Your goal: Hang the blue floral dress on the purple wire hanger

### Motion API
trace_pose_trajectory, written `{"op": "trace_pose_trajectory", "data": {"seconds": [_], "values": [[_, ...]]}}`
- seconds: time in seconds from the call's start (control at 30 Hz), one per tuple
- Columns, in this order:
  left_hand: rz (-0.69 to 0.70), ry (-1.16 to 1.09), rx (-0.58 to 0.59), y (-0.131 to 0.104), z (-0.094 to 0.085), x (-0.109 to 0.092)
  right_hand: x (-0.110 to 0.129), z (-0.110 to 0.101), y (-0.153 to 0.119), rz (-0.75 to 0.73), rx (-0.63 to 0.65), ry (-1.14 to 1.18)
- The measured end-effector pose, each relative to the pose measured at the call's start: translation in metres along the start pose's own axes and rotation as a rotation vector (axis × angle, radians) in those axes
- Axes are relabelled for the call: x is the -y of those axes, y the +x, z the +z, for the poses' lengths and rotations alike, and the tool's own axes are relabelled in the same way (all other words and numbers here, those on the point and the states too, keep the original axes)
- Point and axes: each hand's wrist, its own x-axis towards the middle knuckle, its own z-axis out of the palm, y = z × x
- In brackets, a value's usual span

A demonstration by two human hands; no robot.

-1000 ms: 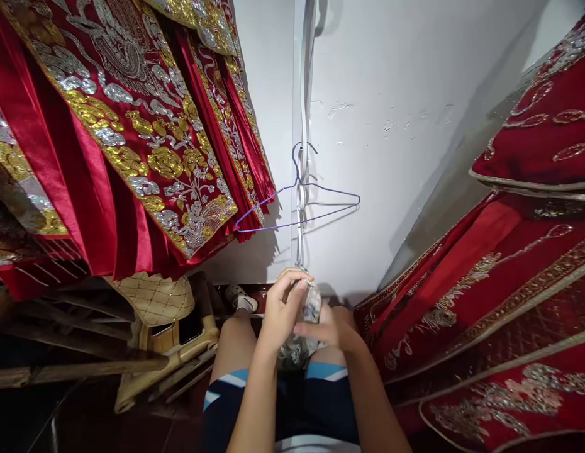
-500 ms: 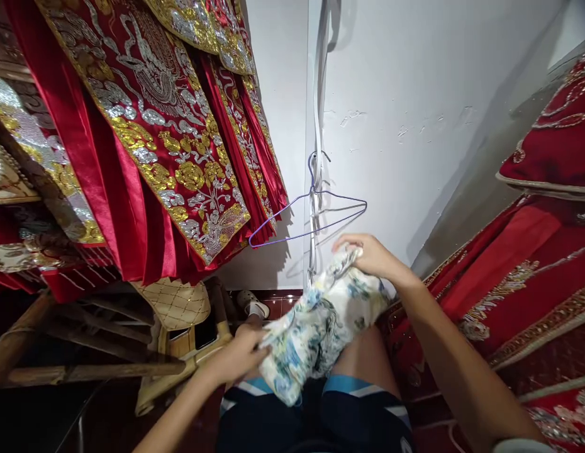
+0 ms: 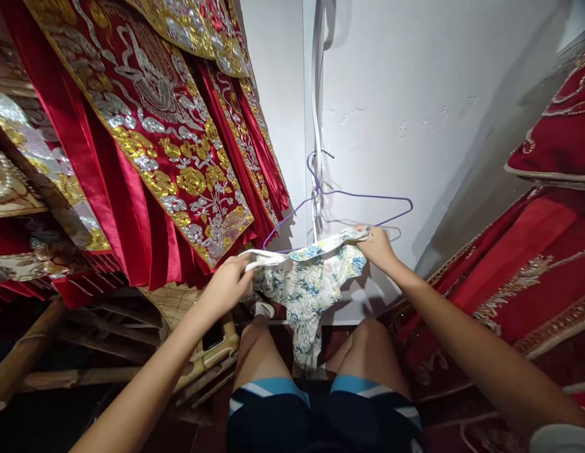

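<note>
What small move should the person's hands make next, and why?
Perhaps lift the white floral-print fabric garment slightly toward the purple wire hanger: the left hand and right hand hold its upper edge spread between them, in front of the hanger's lower bar, and the hanger's visible shoulders are bare.

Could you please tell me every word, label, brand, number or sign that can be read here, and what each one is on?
There is no readable text in this view.
Dark shorts: a small pale mark at the bottom edge, too small and cut off to read.
Floral cloth: printed pattern, no letters I can make out.
White wall: only scuff-like marks.
</note>
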Motion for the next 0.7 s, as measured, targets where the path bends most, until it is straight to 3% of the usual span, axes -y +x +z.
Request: {"op": "trace_pose_trajectory", "data": {"seconds": [0.07,0.17,0.23,0.33,0.47,0.63,0.7], "values": [[-0.045,-0.026,0.097,0.010,0.004,-0.001,0.008,-0.015,-0.008,-0.018,-0.021,-0.014],[-0.102,-0.055,0.357,0.023,0.016,0.001,0.018,-0.029,-0.016,-0.031,0.021,-0.041],[-0.075,-0.106,0.387,0.030,0.024,0.002,0.022,-0.034,-0.020,-0.025,0.066,-0.044],[0.018,-0.154,0.144,0.040,0.027,0.000,0.027,-0.035,-0.025,-0.014,0.097,-0.036],[0.142,-0.239,-0.170,0.060,0.018,-0.017,0.036,-0.026,-0.030,0.023,0.122,0.054],[0.172,-0.374,-0.282,0.087,0.015,-0.032,0.038,-0.014,-0.036,0.052,0.166,0.182],[0.163,-0.343,-0.313,0.093,0.017,-0.031,0.036,-0.020,-0.036,0.008,0.111,0.141]]}}
